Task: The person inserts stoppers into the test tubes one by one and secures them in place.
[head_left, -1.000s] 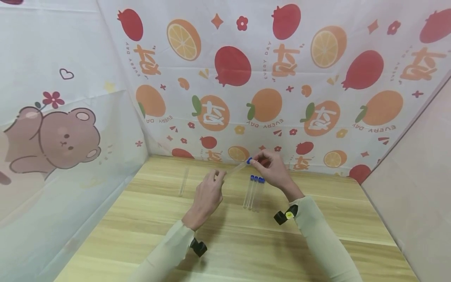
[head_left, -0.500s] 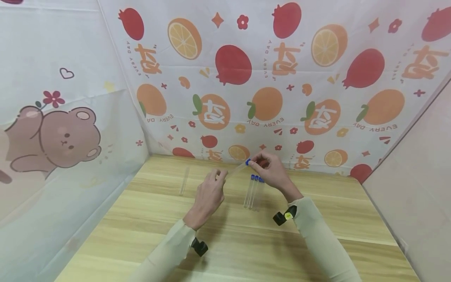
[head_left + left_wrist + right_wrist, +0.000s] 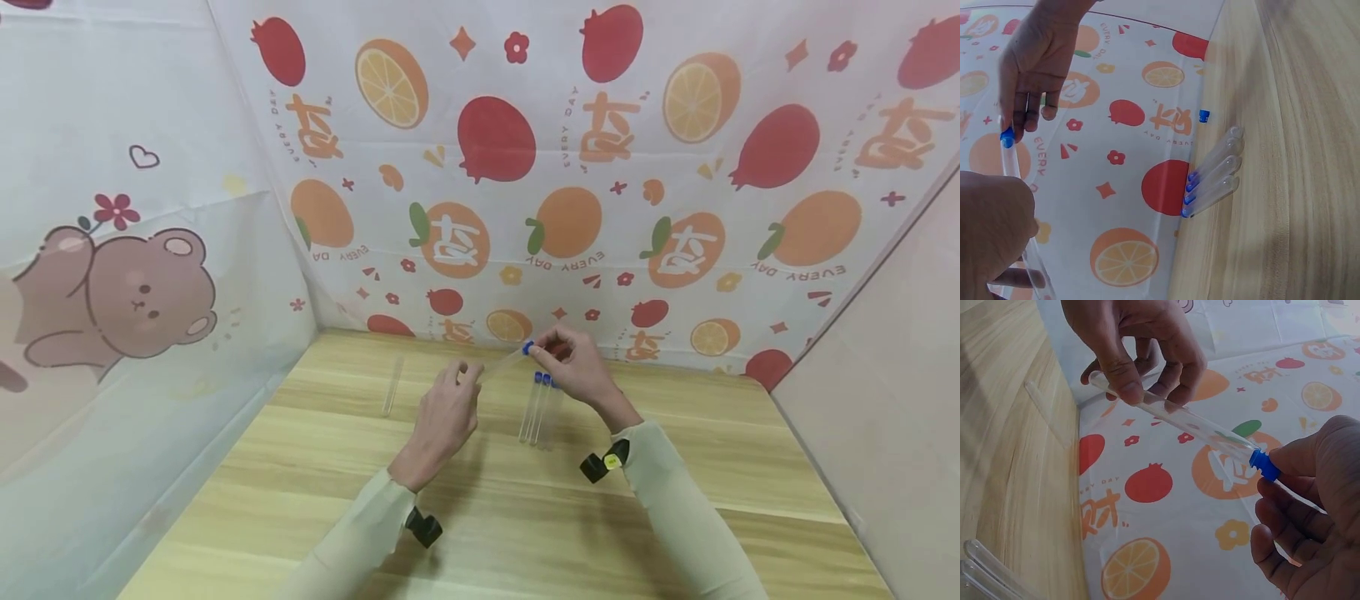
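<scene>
My left hand (image 3: 446,408) pinches a clear test tube (image 3: 1200,425) near its rounded end, thumb on one side and fingers on the other. The tube slants up to the right, off the table. At its mouth is a ribbed blue stopper (image 3: 1265,465), gripped between the thumb and forefinger of my right hand (image 3: 576,367). Part of the stopper's ribs still shows outside the glass in the right wrist view. Several stoppered test tubes (image 3: 1213,178) lie side by side on the table below my right hand, partly hidden by it in the head view.
One test tube without a stopper (image 3: 392,387) lies on the wooden table (image 3: 525,533), left of my left hand. A loose blue stopper (image 3: 1204,115) sits by the tube row. Behind the table hangs a fruit-print cloth (image 3: 495,225); another printed cloth (image 3: 247,275) borders the left.
My right hand, with the stopper, has shifted very slightly left and down toward the tube. My left hand and the tubes on the table stay about where they were.
</scene>
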A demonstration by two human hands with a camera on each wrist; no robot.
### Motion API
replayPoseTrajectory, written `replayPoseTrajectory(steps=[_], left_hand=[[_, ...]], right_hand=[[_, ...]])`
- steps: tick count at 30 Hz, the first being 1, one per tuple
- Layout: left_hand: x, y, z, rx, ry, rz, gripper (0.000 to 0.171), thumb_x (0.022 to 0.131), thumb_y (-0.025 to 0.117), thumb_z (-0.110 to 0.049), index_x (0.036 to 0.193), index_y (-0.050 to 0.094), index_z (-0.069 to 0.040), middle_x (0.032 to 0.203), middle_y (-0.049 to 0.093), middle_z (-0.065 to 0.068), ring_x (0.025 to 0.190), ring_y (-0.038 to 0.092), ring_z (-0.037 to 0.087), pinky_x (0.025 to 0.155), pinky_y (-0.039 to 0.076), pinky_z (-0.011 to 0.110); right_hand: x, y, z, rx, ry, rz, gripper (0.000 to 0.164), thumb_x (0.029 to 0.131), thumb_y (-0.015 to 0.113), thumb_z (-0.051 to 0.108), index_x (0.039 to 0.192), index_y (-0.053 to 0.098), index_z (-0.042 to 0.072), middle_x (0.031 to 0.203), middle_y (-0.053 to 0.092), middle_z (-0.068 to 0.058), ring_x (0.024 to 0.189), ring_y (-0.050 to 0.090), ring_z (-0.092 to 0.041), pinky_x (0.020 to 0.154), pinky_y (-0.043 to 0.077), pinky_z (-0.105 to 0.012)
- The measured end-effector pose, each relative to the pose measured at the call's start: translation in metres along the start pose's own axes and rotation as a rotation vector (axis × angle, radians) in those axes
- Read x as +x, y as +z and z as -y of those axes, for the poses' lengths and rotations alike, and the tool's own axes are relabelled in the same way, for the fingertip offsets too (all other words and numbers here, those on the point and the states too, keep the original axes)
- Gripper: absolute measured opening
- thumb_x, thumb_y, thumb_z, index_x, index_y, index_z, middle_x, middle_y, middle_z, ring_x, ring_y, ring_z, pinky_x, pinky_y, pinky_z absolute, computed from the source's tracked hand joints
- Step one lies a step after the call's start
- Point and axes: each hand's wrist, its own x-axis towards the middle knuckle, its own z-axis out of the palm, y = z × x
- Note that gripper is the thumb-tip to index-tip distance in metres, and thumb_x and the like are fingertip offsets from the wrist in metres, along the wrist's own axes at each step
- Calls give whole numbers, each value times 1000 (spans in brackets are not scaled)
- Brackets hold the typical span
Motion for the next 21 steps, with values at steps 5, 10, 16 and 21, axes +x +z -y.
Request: replayPoseTrajectory(steps=[5, 10, 16, 21], left_hand=[[4, 0, 1, 3, -7, 0, 23, 94, 69, -7, 116, 61, -9, 105, 63, 11, 70, 56, 18, 45, 40, 18], [6, 0, 2, 4, -9, -5, 20, 93, 72, -8, 112, 64, -8, 103, 64, 10, 68, 53, 15, 46, 37, 15], [5, 0, 2, 6, 11, -32, 19, 93, 72, -8, 111, 65, -7, 101, 65, 9, 62, 48, 12, 43, 31, 12], [2, 1, 4, 3, 49, -41, 19, 92, 72, -6, 110, 66, -7, 102, 65, 8, 60, 43, 10, 43, 28, 11]], right_hand=[[5, -1, -2, -5, 4, 1, 10, 97, 69, 21, 99, 68, 11, 91, 70, -9, 79, 63, -28, 67, 52, -27], [8, -1, -5, -19, -4, 14, 21, 98, 67, 18, 118, 68, 12, 102, 70, -7, 86, 63, -23, 75, 54, -29], [7, 1, -10, -30, -13, 29, 21, 100, 65, 22, 117, 74, 14, 103, 70, -4, 87, 65, -22, 76, 54, -30], [6, 2, -15, 72, -22, 42, 21, 99, 67, 18, 117, 76, 11, 103, 71, -11, 91, 67, -25, 77, 55, -19]])
